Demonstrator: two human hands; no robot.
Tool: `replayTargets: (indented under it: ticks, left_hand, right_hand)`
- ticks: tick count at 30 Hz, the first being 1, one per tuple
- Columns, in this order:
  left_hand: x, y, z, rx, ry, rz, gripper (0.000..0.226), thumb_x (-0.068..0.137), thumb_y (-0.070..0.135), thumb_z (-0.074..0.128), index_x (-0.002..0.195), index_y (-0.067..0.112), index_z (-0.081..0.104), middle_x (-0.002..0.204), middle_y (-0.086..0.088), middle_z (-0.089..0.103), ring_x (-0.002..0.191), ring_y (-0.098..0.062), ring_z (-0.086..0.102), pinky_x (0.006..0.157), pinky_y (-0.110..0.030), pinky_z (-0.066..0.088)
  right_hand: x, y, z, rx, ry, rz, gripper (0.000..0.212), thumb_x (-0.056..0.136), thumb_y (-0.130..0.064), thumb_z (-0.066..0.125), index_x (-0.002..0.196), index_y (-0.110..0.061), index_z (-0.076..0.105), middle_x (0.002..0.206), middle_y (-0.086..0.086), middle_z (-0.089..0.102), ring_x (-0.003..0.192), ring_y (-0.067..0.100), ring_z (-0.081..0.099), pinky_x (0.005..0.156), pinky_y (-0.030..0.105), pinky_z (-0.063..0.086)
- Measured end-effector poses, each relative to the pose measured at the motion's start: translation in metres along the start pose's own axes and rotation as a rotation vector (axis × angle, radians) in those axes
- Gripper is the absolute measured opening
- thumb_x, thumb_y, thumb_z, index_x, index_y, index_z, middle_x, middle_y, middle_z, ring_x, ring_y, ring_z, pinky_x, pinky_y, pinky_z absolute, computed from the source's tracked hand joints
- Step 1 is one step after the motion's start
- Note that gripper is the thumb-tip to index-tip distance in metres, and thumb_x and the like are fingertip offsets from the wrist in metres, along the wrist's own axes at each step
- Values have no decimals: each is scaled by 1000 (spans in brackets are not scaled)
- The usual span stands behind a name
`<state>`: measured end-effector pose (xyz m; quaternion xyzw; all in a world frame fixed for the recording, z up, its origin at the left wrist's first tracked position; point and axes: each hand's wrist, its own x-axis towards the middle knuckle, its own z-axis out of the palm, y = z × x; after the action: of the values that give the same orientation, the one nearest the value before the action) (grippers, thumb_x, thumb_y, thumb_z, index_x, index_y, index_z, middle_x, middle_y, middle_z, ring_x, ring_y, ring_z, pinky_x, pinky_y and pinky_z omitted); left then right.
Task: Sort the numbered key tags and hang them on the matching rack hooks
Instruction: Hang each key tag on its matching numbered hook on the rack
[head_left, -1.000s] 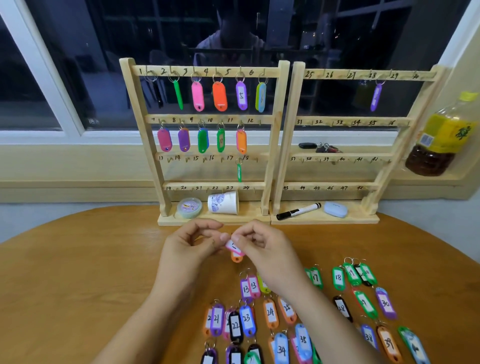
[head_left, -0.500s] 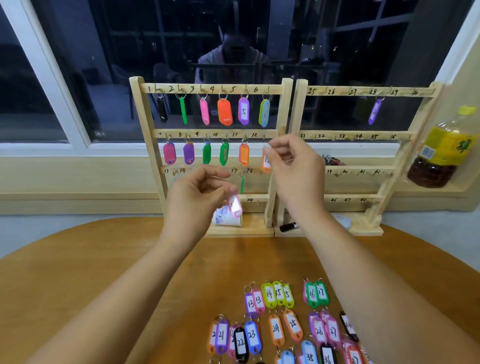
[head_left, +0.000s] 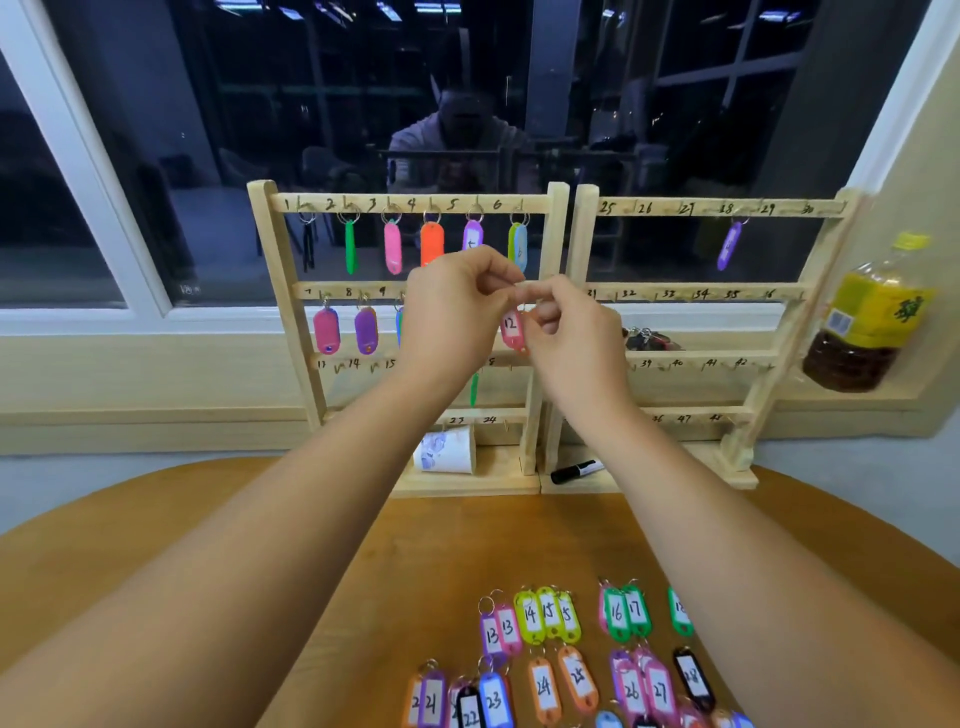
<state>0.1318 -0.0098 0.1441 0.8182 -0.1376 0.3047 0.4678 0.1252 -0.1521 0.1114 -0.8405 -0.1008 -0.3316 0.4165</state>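
Both my hands are raised at the right end of the second rail of the left wooden rack. My left hand and my right hand pinch the ring of a pink tag marked 12, which hangs just below the rail. Tags hang on the top rail's hooks, and a pink tag and a purple tag hang on the second rail. My hands hide the other hooks of that rail. The right rack bears one purple tag. Several numbered tags lie on the table.
A paper cup lies on the left rack's base and a black marker on the right rack's base. A bottle of dark liquid stands on the sill at right. Keys lie behind the right rack. The round wooden table is below.
My left hand rose with the pink tag from near the third rail to the second rail's right end. My right hand came onto the tag's ring. The camera moved closer to the rack.
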Motion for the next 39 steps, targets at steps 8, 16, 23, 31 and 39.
replayTargets:
  ticks: [8, 16, 23, 31, 39]
  left_hand:
    - [9, 2, 6, 52, 61, 16, 13, 87, 17, 84, 94, 26, 78, 78, 17, 75, 78, 2, 71, 80, -33, 61]
    - [16, 4, 3, 243, -4, 4, 8, 87, 31, 86, 89, 26, 80, 72, 14, 72, 73, -5, 69, 74, -34, 60]
    - [6, 6, -7, 161, 38, 0, 9, 89, 31, 84, 91, 23, 80, 84, 12, 73, 83, -2, 67, 76, -23, 54]
    - [-78, -22, -27, 97, -28, -107, 5, 94, 31, 76, 90, 32, 75, 80, 17, 71, 69, 0, 62, 63, -23, 43]
    - [-184, -80, -18, 232, -368, -320, 9, 90, 32, 79, 87, 38, 73, 84, 26, 71, 78, 3, 63, 65, -10, 44]
  right_hand:
    - [-13, 9, -2, 6, -8, 17, 19, 98, -27, 76, 115, -25, 69, 79, -14, 64, 74, 3, 60, 68, 28, 51]
    - [-28, 9, -11, 49, -36, 59, 20, 97, -22, 75, 115, -26, 68, 81, -12, 67, 78, 6, 65, 72, 28, 54]
    - [-61, 12, -20, 80, -43, 104, 26, 95, -18, 73, 119, -28, 68, 94, -14, 68, 88, 4, 64, 78, 22, 54]
    - [-123, 24, -23, 109, -260, 240, 13, 91, -15, 75, 93, -28, 74, 81, -11, 70, 74, 3, 60, 68, 19, 49]
    - [-166, 22, -15, -233, -796, 326, 17, 91, -32, 81, 103, -36, 70, 97, -15, 61, 90, 4, 61, 79, 25, 50]
